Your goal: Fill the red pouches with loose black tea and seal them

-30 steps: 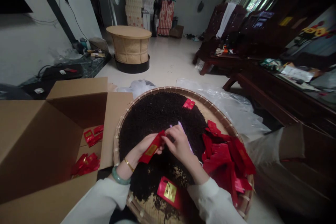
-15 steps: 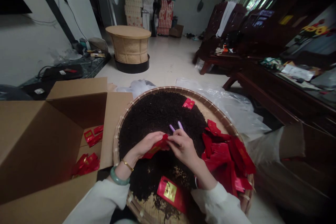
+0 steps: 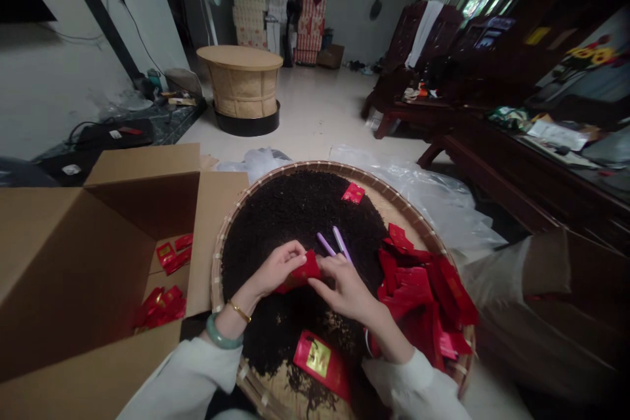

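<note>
Between my two hands, above the dark loose tea leaves (image 3: 295, 210), is a small red packet (image 3: 306, 268). My left hand (image 3: 278, 270) grips its left side, with a gold bracelet and a green bangle on that wrist. The fingers of my right hand (image 3: 340, 283) pinch the packet's right end. Just beyond my right fingers, a purple-handled tool (image 3: 342, 243) with two arms lies on the leaves. Nearer to me, a red packet with a gold label (image 3: 319, 361) lies flat, a few leaves on it. A pile of red packets (image 3: 413, 295) fills the tray's right side.
The round woven tray (image 3: 418, 213) has a raised rim. An open cardboard box (image 3: 224, 210) at left holds several red packets (image 3: 162, 305). One more packet (image 3: 353, 193) lies at the tray's far side. Plastic sheeting (image 3: 438, 200) and a dark wooden table (image 3: 522, 164) are at right.
The packet has been turned from a slanting upright pose to a flatter one, and its top end looks folded over. My right hand has shifted slightly down, showing more of the purple tool.
</note>
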`<state>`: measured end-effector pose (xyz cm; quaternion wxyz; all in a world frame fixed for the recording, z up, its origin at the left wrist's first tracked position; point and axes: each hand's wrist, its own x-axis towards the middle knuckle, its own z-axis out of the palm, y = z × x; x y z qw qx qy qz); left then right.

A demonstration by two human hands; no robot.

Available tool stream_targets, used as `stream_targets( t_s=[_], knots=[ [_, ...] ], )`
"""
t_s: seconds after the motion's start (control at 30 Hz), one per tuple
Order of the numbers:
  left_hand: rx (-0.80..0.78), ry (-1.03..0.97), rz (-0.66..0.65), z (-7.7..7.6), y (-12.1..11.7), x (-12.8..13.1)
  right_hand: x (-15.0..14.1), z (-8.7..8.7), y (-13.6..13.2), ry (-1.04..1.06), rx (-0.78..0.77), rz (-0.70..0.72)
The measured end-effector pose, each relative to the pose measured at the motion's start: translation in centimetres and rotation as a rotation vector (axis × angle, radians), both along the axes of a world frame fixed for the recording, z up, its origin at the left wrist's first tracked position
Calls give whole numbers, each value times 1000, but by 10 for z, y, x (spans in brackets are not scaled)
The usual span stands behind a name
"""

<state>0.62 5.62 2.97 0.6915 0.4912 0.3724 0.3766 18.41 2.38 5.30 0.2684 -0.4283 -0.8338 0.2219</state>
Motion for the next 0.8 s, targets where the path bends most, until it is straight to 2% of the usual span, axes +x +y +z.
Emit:
stream_targets(
  t_s=[0.2, 0.27, 0.43, 0.6, 0.8],
  knots=[
    [148, 54, -78, -4, -1, 3, -5, 1, 7, 20, -294, 110],
    [176, 90, -90, -4, -1, 2, -6, 0, 8, 34, -298, 127],
    [244, 135, -106, -1, -2, 1, -3, 1, 10, 18, -191, 162],
    [301, 172, -109, 1, -4, 2, 5, 2, 9, -19, -363, 211],
    [153, 179, -216, -7, -1, -2, 10, 3, 8, 69, -291, 258]
  ],
)
